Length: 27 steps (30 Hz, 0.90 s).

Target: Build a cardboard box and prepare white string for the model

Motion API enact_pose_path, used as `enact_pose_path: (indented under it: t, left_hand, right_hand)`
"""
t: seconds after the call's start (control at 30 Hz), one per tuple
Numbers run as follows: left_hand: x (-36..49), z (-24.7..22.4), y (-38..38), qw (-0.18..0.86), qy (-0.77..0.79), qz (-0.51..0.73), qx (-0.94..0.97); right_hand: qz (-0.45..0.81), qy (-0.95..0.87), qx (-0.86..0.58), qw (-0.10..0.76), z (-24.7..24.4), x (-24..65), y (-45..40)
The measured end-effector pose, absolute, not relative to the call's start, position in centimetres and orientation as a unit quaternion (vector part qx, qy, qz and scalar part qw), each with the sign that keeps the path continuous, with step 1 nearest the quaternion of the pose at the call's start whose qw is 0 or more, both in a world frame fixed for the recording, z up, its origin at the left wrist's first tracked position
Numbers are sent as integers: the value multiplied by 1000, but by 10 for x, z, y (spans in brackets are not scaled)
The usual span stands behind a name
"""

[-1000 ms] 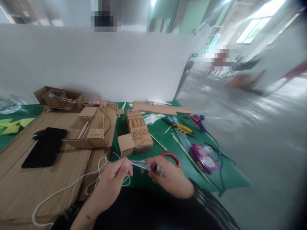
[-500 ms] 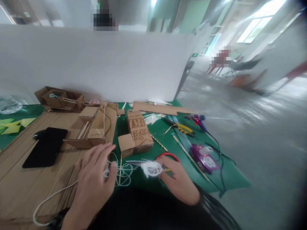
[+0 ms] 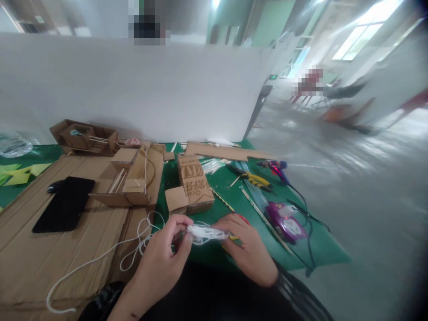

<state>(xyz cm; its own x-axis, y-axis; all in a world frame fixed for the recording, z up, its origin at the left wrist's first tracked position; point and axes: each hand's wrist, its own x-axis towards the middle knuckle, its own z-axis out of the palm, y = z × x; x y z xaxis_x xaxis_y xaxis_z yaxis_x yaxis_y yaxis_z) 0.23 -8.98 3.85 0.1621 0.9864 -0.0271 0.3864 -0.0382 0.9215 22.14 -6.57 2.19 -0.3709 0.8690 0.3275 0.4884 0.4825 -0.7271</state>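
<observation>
A bundle of white string (image 3: 205, 233) is stretched between my two hands, close in front of my body. My left hand (image 3: 170, 247) pinches its left end between thumb and fingers. The right end is gripped by my right hand (image 3: 249, 247). Loose white cord (image 3: 96, 258) trails from near my left hand across the cardboard sheet (image 3: 40, 276). Partly hidden behind my right hand, a bit of red and yellow handle shows. Just beyond my hands stands a small printed cardboard box (image 3: 197, 187).
A cardboard build (image 3: 133, 178) and a black tablet-like slab (image 3: 63, 205) lie on the left. To the right are yellow-black pliers (image 3: 256, 180), a glue gun (image 3: 277, 169) and a purple device (image 3: 286, 221) with cables. A white partition (image 3: 133, 89) rises behind the green table.
My left hand has moved right, from open above the loose cord to pinching the bundle's left end. The bundle now looks longer and flatter. My right hand has stayed in about the same place.
</observation>
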Motion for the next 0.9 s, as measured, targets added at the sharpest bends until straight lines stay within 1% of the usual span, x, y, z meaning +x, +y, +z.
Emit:
enact_pose_path:
  t: [0.1, 0.17, 0.23, 0.3, 0.4, 0.47, 0.53, 0.73, 0.8, 0.9]
  left_hand:
    - [1, 40, -91, 434, 555, 344, 621]
    - [0, 40, -92, 415, 571, 325, 630]
    - [-1, 39, -93, 383, 588, 300, 646]
    - [1, 39, -93, 364, 588, 295, 659]
    - [6, 41, -93, 368, 549, 339, 670]
    - [8, 44, -94, 378, 529, 358, 670]
    - [8, 45, -95, 400, 531, 355, 657]
    - [1, 42, -97, 510, 526, 326, 598]
    - [2, 42, -96, 520, 515, 326, 599]
    - [3, 42, -95, 500, 518, 316, 617]
  right_hand:
    - [254, -780, -487, 298, 17, 235, -66]
    - [237, -771, -537, 248, 21, 243, -70]
    - [228, -758, -566, 231, 31, 247, -77]
    - [246, -746, -556, 271, 43, 243, -85]
    - [324, -737, -491, 334, 53, 223, -93]
    - [366, -730, -464, 343, 53, 206, -93]
    - [385, -715, -469, 347, 48, 193, -90]
    - [415, -707, -449, 356, 39, 190, -83]
    - [411, -716, -439, 355, 40, 193, -83]
    - [405, -731, -415, 360, 41, 196, -82]
